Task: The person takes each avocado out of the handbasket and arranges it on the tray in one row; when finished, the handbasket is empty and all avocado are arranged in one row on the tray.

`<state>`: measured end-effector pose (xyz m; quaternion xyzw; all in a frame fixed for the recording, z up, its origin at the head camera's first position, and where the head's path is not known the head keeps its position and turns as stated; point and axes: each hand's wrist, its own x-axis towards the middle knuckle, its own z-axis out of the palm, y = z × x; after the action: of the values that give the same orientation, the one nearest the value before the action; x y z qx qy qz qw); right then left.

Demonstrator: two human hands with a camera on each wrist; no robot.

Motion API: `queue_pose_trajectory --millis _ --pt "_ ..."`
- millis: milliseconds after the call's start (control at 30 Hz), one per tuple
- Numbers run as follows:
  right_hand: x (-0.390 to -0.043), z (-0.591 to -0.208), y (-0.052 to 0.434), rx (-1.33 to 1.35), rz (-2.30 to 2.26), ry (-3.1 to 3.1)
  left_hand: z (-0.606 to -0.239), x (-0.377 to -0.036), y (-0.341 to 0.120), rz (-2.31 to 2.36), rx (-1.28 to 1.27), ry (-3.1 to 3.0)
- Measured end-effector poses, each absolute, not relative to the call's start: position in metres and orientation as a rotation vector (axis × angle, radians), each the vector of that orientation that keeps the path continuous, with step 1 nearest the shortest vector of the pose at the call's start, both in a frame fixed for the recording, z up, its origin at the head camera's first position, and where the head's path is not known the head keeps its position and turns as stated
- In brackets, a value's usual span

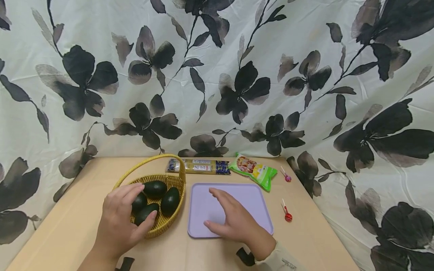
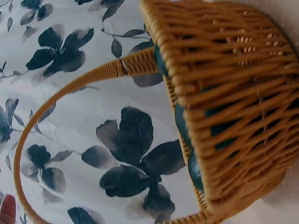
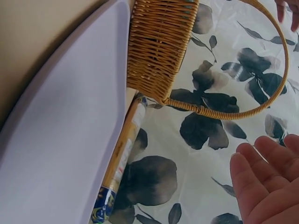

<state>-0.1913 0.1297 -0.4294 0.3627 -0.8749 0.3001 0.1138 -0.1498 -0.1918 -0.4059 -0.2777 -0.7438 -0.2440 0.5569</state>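
Observation:
A golden wicker basket (image 1: 162, 230) with a tall arched handle stands left of centre and holds several dark green avocados (image 1: 170, 201). My left hand (image 1: 118, 220) hovers at its near left side, thumb and fingers spread apart and partly covering the avocados in the head view. In the left wrist view the woven basket wall (image 2: 243, 107) fills the right side. Over the lilac tray (image 1: 245, 195) is my right hand (image 1: 234, 222), fingers extended and thumb apart, holding nothing. The right wrist view shows that hand's upturned palm (image 3: 271, 186) beyond the tray's edge.
Behind the tray lie a long pack with a clear middle and blue ends (image 1: 200, 166) and a green snack bag (image 1: 254, 169). To the right are a purple lollipop (image 1: 287, 177) and a red lollipop (image 1: 288, 217). A floral cloth (image 1: 203, 94) hangs behind the table.

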Motion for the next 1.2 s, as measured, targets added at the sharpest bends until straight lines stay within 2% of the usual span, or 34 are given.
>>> queue_pose_trajectory --millis 667,1200 --pt "-0.216 -0.43 0.102 1.064 1.338 -2.542 -0.407 -0.145 -0.219 -0.589 -0.433 -1.775" --pt "-0.234 -0.433 0.088 1.003 1.424 -2.634 -0.436 -0.141 -0.243 -0.875 -0.227 -2.023"
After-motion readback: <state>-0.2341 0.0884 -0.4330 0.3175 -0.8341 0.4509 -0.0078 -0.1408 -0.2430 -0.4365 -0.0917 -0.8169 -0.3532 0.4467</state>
